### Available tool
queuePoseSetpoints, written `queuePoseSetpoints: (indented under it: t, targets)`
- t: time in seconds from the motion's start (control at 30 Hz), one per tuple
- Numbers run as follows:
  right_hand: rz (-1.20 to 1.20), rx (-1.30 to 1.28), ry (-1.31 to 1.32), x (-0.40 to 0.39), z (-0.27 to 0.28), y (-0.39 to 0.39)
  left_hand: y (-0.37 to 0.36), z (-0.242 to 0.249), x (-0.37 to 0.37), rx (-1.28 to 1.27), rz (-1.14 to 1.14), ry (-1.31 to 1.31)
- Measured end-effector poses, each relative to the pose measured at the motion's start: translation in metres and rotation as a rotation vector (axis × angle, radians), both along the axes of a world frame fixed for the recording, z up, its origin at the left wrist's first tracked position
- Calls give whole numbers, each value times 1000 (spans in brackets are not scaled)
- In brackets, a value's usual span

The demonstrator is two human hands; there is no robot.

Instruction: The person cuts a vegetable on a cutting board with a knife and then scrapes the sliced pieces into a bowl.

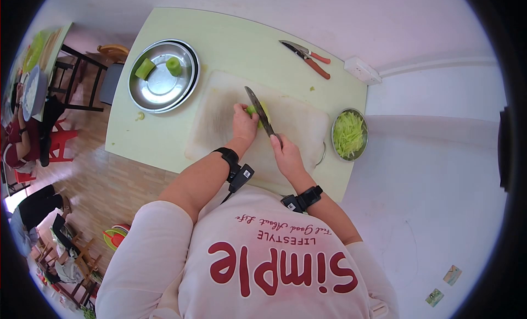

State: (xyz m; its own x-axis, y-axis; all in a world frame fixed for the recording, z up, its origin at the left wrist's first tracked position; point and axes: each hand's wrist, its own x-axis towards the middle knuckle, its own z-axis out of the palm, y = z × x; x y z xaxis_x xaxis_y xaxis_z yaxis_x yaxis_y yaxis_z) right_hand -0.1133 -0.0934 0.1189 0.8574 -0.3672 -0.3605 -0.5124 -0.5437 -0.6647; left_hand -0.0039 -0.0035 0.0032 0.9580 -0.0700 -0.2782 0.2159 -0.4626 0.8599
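Observation:
My right hand [286, 157] grips the handle of a kitchen knife [257, 107], its dark blade slanting up and to the left. Under and beside the blade lies a pale green vegetable piece [265, 107], partly hidden by it. My left hand [245, 123] holds that piece from the left, fingers bent close to the blade. Both hands work over a worn white cutting board [219, 107]. Right of the board, a metal bowl [366, 138] holds thin shreds of green vegetable [348, 133].
Stacked metal plates [159, 102] at the back left carry two green vegetable chunks [145, 68]. Two knives with reddish handles [318, 70] lie at the far right, near a white socket box [362, 71]. A wall borders the right side. Other people sit at the far left.

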Motion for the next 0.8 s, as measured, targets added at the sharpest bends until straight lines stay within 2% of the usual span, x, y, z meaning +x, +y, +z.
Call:
queuePoseSetpoints:
  t: [0.4,0.8]
  targets:
    - [7,52,12,7,-2,-4,0,-4,0,29,-8,-23]
    - [-63,204,119,11,-30,-13,1,1,0,32,-20,-14]
